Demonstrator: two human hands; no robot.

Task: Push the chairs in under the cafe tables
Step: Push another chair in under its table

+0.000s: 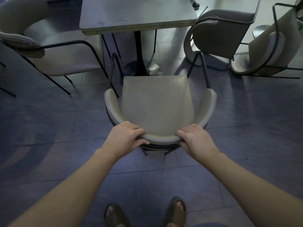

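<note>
Both hands, left (127, 136) and right (195, 139), grip the chair (157, 105) backrest, seat short of the desk (137, 15) at 12 o'clock; skewed push risks legs catching the pedestal (139, 51).

place: cafe | pedestal table (137, 12), padded chairs (157, 104) (tiled floor (49, 128))
</note>
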